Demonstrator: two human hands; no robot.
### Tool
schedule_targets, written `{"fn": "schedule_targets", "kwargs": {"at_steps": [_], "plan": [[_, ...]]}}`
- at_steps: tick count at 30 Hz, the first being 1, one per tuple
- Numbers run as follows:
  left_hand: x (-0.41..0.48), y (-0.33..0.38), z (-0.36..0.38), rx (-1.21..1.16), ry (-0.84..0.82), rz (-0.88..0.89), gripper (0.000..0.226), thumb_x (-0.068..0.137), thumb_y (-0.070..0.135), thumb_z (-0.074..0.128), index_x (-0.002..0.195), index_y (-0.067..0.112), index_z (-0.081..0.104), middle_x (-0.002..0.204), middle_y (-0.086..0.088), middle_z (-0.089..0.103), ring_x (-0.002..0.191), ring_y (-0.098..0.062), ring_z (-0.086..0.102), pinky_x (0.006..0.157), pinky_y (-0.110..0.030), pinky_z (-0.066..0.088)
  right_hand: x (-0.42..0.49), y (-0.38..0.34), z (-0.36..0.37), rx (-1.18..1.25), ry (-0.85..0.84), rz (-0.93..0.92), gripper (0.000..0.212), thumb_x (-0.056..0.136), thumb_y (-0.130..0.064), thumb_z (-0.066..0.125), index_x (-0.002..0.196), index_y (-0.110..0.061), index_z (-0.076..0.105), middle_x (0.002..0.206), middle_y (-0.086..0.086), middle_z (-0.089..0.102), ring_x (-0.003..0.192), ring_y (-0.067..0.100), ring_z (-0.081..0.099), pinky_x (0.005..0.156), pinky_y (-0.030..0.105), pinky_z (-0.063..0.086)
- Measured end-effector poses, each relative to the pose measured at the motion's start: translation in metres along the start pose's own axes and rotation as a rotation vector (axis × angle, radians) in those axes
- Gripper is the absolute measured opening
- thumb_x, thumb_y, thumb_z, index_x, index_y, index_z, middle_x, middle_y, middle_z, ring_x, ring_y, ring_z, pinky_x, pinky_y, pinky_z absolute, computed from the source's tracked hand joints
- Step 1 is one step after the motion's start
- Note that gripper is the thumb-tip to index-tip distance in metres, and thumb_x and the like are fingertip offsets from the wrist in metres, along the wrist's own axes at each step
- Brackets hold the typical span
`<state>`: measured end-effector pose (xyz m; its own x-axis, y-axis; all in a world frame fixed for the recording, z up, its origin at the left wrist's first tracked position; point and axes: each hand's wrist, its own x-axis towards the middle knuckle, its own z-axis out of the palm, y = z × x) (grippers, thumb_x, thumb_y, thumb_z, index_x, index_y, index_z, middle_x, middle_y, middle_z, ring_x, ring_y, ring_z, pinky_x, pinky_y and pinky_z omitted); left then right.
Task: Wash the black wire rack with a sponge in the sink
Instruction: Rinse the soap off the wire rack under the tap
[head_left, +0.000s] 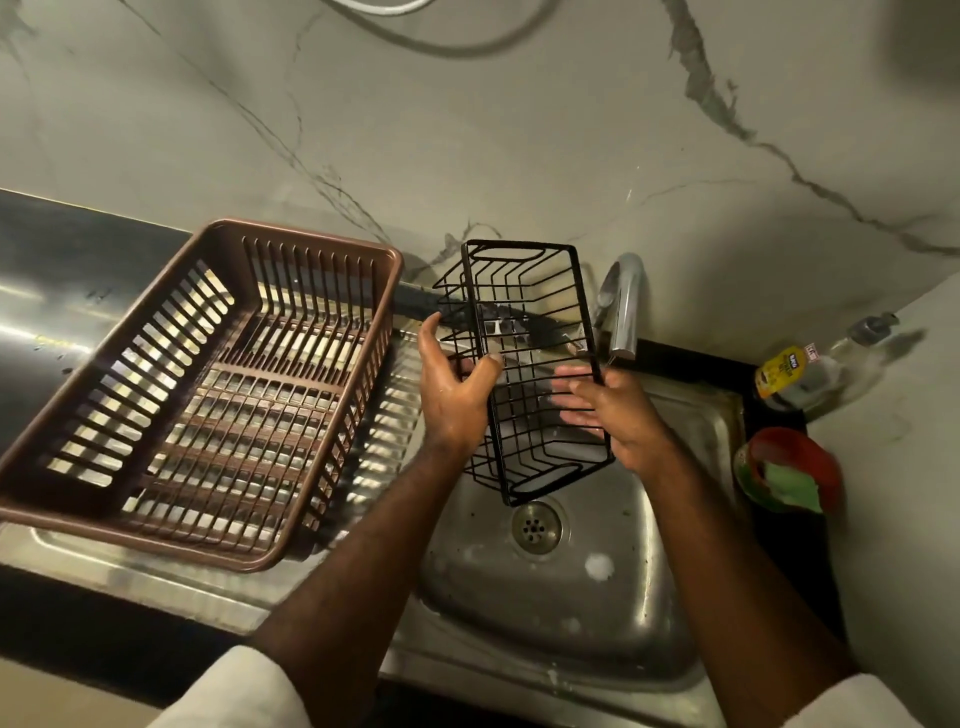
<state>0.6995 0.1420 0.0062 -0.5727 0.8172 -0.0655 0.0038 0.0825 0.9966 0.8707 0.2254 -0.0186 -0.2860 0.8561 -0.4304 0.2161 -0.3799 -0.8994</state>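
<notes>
Both hands are on the black wire rack (524, 358), which hangs in the air above the sink (545, 613); it touches nothing but the hands. It stands on end and tilted, the open side facing me, the low end just over the drain (536, 527) and the high end up against the marble wall (467, 130).

My left hand (452, 384) grips the rack's left rim about halfway up, thumb across the front and fingers curled behind the wires; my right hand (618, 415) holds the right rim at about the same height, thumb on the front bar and fingers spread behind the mesh; both look wet.

The tap (623, 306) curves out just right of the rack's upper half; I cannot tell whether water is running.

A brown plastic basket (311, 240) sits on the steel draining surface left of the sink, near the left hand but apart from it. On the right, a red bowl (826, 467) holds a green sponge (789, 488); a pump bottle (800, 374) lies behind it. Foam flecks dot the sink floor; white sleeves (244, 691) show at the bottom edge.
</notes>
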Motion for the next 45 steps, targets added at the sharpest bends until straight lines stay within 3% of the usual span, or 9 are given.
{"fn": "schedule_targets", "kwargs": {"at_steps": [2,4,8,12,15,26,33,37,45], "plan": [[0.001,-0.005,0.0,-0.022,-0.008,0.012,0.084,0.077,0.047,0.063,0.152,0.033,0.026,0.144,0.002,0.039,0.125,-0.009,0.048,0.101,-0.035,0.047,-0.002,0.003,-0.006,0.034,-0.102,0.097,0.031,0.097,-0.01,0.055,0.124,-0.02,0.067,0.115,0.001,0.074,0.11,0.022,0.069,0.1,0.038,0.052],[0.003,-0.01,-0.001,-0.046,-0.042,0.01,0.081,0.079,0.047,0.062,0.15,0.036,0.027,0.143,-0.009,0.042,0.121,-0.029,0.056,0.089,-0.041,0.058,-0.004,0.008,-0.014,0.102,-0.203,0.144,0.038,0.093,-0.009,0.058,0.13,-0.018,0.064,0.121,0.006,0.071,0.117,0.025,0.065,0.106,0.039,0.048],[0.005,-0.013,0.004,-0.157,-0.078,-0.033,0.073,0.083,0.036,0.054,0.151,0.027,0.029,0.134,-0.002,0.049,0.098,0.001,0.061,0.074,-0.026,0.051,-0.008,0.024,-0.029,0.422,-0.361,0.138,0.069,0.094,-0.047,0.051,0.145,-0.002,0.044,0.139,0.025,0.055,0.133,0.039,0.05,0.111,0.045,0.039],[0.018,-0.021,0.01,-0.245,-0.142,-0.204,0.059,0.098,0.029,0.051,0.152,0.03,0.029,0.121,-0.011,0.062,0.097,-0.022,0.066,0.082,-0.049,0.057,-0.007,0.034,-0.037,0.62,-0.342,0.17,0.102,0.088,-0.079,0.035,0.145,0.005,0.041,0.144,0.031,0.046,0.137,0.043,0.044,0.116,0.053,0.032],[0.026,-0.025,0.016,-0.266,-0.234,-0.24,0.06,0.099,0.028,0.049,0.155,0.027,0.026,0.1,0.0,0.063,0.077,-0.011,0.07,0.074,-0.039,0.06,0.0,0.037,-0.041,0.606,-0.285,0.164,0.096,0.093,-0.076,0.027,0.141,0.004,0.048,0.142,0.029,0.05,0.134,0.041,0.049,0.109,0.049,0.041],[0.035,-0.041,0.032,-0.462,-0.23,-0.295,0.039,0.088,0.04,0.043,0.125,0.036,0.054,0.083,0.0,0.067,0.08,-0.024,0.065,0.066,-0.034,0.054,0.043,0.024,-0.046,0.614,-0.366,0.301,0.071,0.102,-0.048,0.023,0.14,0.007,0.048,0.139,0.031,0.052,0.128,0.038,0.055,0.103,0.044,0.05],[0.012,-0.051,0.046,-0.686,0.002,-0.357,0.041,0.105,0.043,0.028,0.13,0.018,0.051,0.087,-0.007,0.057,0.081,-0.026,0.065,0.066,-0.03,0.052,0.031,0.036,-0.04,0.962,-0.498,0.141,0.083,0.096,-0.06,0.04,0.152,0.0,0.029,0.16,0.022,0.023,0.152,0.032,0.017,0.125,0.042,0.002],[-0.01,-0.054,0.054,-0.68,0.067,-0.385,0.084,0.079,0.032,0.05,0.153,0.007,0.02,0.092,-0.007,0.056,0.09,-0.03,0.062,0.071,-0.034,0.052,0.022,0.055,-0.021,1.076,-0.43,0.054,0.091,0.095,-0.069,0.037,0.156,-0.004,0.02,0.162,0.021,0.019,0.152,0.034,0.017,0.125,0.044,0.005],[-0.032,-0.047,0.054,-0.732,-0.041,-0.415,0.092,0.072,0.013,0.063,0.148,0.032,0.016,0.128,-0.021,0.053,0.116,-0.036,0.06,0.105,-0.055,0.047,0.016,0.062,-0.027,1.146,-0.49,0.106,0.094,0.092,-0.068,0.039,0.153,0.004,0.026,0.156,0.029,0.029,0.148,0.041,0.025,0.123,0.05,0.019]]}}
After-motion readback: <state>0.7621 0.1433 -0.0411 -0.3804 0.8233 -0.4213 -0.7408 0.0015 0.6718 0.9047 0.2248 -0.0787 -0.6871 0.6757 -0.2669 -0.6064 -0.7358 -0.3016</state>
